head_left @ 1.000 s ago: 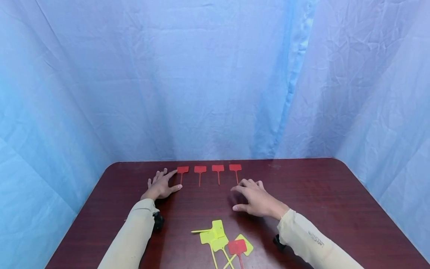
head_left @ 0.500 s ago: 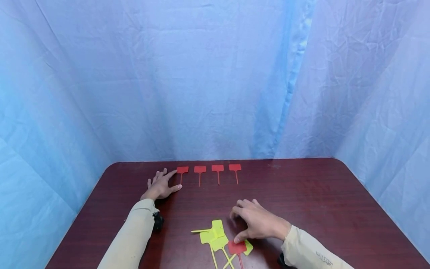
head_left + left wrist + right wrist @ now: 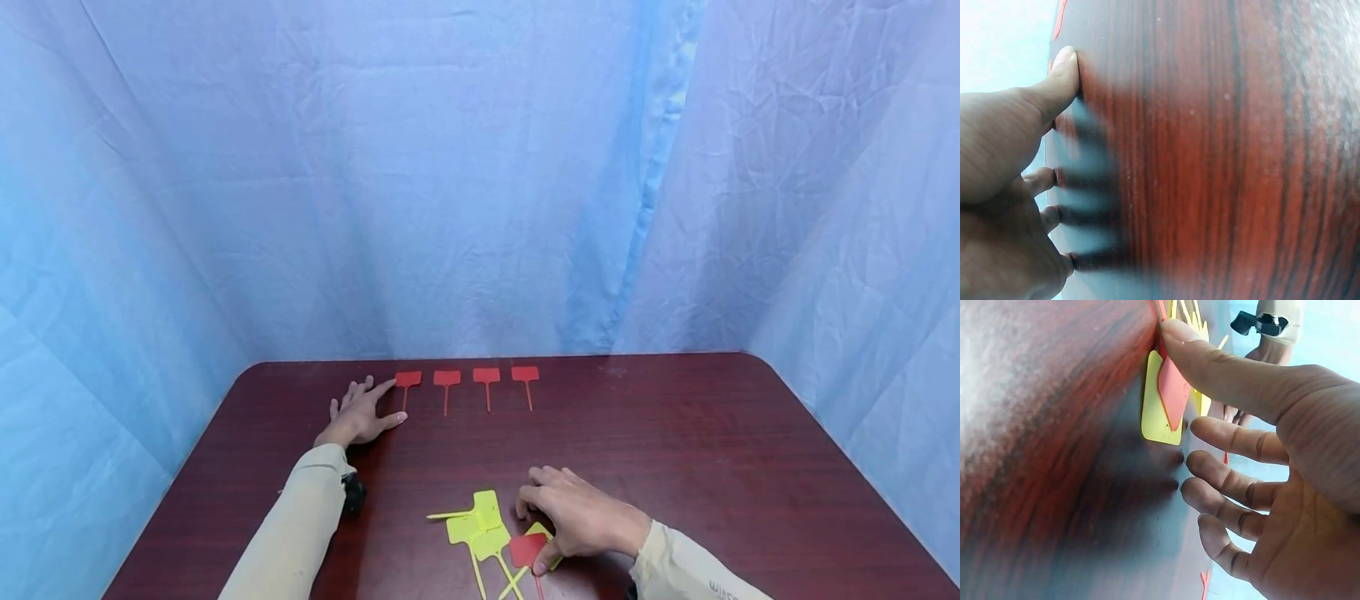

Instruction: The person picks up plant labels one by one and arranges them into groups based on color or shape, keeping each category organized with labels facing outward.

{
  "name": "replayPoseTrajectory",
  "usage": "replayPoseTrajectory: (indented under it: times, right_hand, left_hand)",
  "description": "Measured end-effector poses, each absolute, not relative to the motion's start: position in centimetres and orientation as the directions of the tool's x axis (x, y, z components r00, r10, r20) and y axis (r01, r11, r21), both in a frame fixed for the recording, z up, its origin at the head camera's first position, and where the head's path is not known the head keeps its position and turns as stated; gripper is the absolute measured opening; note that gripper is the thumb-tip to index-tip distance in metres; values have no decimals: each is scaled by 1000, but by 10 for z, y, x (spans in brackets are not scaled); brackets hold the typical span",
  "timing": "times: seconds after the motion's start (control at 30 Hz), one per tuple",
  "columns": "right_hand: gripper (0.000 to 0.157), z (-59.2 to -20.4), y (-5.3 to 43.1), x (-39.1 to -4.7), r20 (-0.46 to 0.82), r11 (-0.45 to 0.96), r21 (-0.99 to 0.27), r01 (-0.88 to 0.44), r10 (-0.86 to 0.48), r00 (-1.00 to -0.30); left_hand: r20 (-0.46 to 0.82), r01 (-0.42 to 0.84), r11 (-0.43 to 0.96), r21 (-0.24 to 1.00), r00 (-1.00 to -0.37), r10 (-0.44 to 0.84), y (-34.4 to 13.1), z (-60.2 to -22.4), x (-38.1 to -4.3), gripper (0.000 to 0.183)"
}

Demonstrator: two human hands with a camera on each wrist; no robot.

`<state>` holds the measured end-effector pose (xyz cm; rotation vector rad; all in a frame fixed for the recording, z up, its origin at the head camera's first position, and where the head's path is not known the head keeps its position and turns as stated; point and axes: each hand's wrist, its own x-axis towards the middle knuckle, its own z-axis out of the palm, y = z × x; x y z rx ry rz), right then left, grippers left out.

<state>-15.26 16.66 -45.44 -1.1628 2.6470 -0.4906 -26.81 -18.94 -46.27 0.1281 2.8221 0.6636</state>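
Several red plastic tags, each a flat rectangular head on a thin stem, lie in a row at the back of the table. My left hand (image 3: pixel 356 417) rests at the leftmost red tag (image 3: pixel 408 378), index fingertip at its head and thumb by the stem's lower end. My right hand (image 3: pixel 581 512) is over the front pile, fingers spread and slightly bent. Its thumb (image 3: pixel 1179 331) reaches to where the stem of the loose red tag (image 3: pixel 527 550) meets its head. That tag overlaps a yellow tag (image 3: pixel 1152 419); more yellow tags (image 3: pixel 491 543) lie to its left.
The dark red wood-grain table (image 3: pixel 675 450) has rounded back corners. Light blue cloth (image 3: pixel 465 183) hangs behind it and along both sides. The remaining red tags in the row, such as the rightmost red tag (image 3: pixel 526 373), stand evenly spaced with stems toward me.
My right hand has moved from beside the row's right end down toward me to the pile, its thumb reaching the red tag there. My left hand and the tags have stayed put.
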Motion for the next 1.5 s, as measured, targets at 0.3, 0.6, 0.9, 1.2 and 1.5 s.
replayPoseTrajectory:
  times: [0.3, 0.6, 0.9, 1.2, 1.5]
  right_hand:
    - [36, -457, 165, -150, -55, 630, -389, -672, -744, -666]
    - [36, -457, 166, -149, -56, 626, -418, -659, -741, -669]
    - [25, -454, 171, -151, -11, 473, -647, -598, -790, -613]
    - [31, -453, 169, -151, 0, 469, -616, -633, -803, -596]
    - [42, -456, 159, -141, -53, 603, -426, -674, -761, -647]
  left_hand:
    - [-212, 30, 890, 454, -967, 141, -189, -464, -267, 75]
    - [-205, 33, 889, 456, -969, 141, -189, -463, -266, 75]
    - [-208, 30, 889, 456, -968, 139, -188, -462, -266, 75]
    - [-206, 26, 889, 456, -969, 135, -189, -461, -266, 75]
    - [-208, 24, 891, 454, -969, 132, -188, -461, -266, 75]
